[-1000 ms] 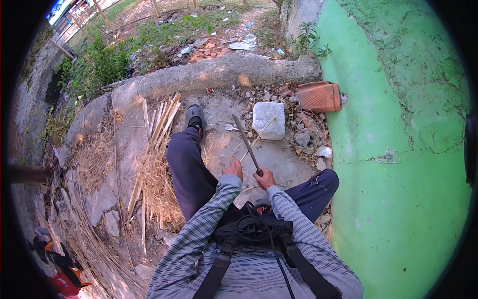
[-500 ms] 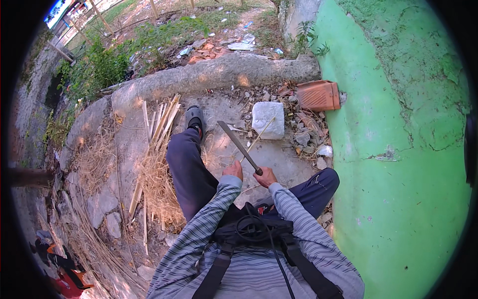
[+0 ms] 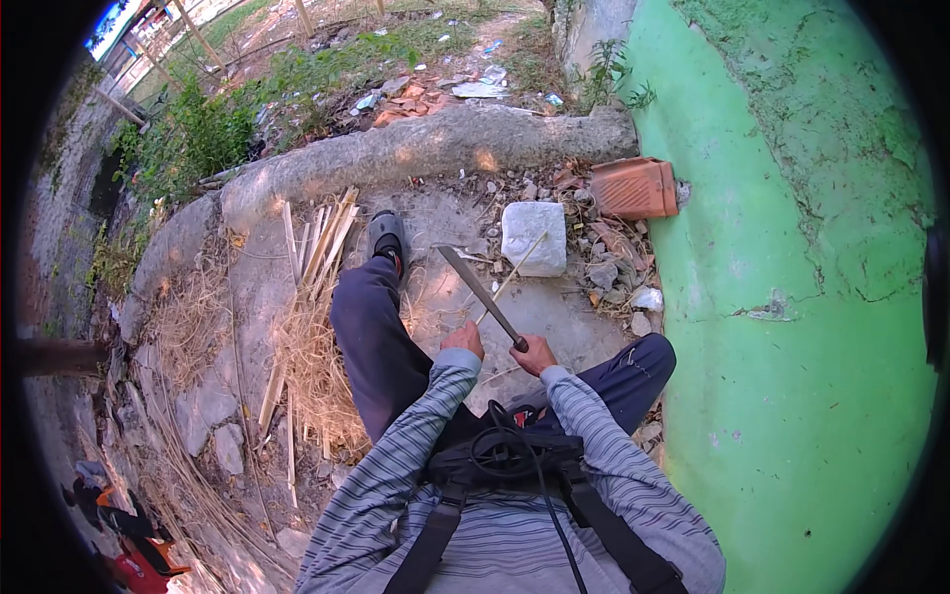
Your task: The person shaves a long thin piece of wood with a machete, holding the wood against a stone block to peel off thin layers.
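My right hand [image 3: 535, 354] is closed round the dark handle of a machete [image 3: 475, 289], whose long blade slants up and to the left. In my left hand [image 3: 463, 340] is a thin pale wooden strip [image 3: 507, 280], likely split bamboo. The strip runs up to the right, passes behind the blade, and its far end lies over a white block [image 3: 534, 230]. Both hands are close together between my spread legs. To my left, a pile of curly shavings [image 3: 315, 361] lies beside several long pale strips [image 3: 332, 243].
A green wall [image 3: 772, 396] rises close on my right. An orange hollow brick [image 3: 634, 188] leans near it above loose rubble [image 3: 609, 267]. A low concrete kerb [image 3: 426, 139] crosses ahead. Red and black items [image 3: 134, 540] lie at the lower left.
The machete and my right hand have shifted slightly down and to the right. My left hand and the strip stay nearly in place.
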Demonstrator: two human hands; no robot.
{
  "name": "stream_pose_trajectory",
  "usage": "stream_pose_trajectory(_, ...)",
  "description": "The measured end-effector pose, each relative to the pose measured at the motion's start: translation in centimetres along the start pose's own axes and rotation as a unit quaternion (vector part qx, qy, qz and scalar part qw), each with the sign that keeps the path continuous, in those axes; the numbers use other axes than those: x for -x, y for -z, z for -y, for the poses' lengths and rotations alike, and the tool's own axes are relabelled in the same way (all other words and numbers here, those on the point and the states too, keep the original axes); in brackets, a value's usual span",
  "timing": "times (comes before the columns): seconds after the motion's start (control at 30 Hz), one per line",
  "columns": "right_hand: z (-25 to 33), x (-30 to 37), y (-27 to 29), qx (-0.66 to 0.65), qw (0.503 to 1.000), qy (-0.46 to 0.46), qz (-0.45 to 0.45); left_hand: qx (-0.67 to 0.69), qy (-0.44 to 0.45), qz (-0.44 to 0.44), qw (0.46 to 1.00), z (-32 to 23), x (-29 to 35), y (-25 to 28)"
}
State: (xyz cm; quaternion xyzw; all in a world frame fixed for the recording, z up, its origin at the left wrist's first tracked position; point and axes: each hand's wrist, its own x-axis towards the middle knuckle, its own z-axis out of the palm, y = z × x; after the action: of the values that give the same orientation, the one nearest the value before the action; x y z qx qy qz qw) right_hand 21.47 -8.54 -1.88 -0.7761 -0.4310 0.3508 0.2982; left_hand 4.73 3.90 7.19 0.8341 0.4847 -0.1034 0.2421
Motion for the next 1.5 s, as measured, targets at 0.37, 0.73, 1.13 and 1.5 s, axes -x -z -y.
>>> stream_pose_trajectory(0.37,-0.6,-2.5,0.4,-0.024,0.993,-0.096,-0.060,0.011,0.036,0.047,0.998,-0.9,-0.4,1.4)
stream_pose_trajectory(0.73,-2.4,-3.2,0.2,-0.081,0.981,-0.161,-0.065,0.022,0.048,0.071,0.996,-1.2,-1.4,0.5)
stream_pose_trajectory(1.13,0.2,-1.1,1.8,0.016,0.997,-0.070,0.032,0.023,0.065,0.085,0.994,-0.3,-1.2,1.0)
stream_pose_trajectory(1.5,1.0,-0.4,0.8,-0.004,0.997,-0.070,0.020,0.004,0.057,0.051,0.997,-0.1,-0.9,0.4)
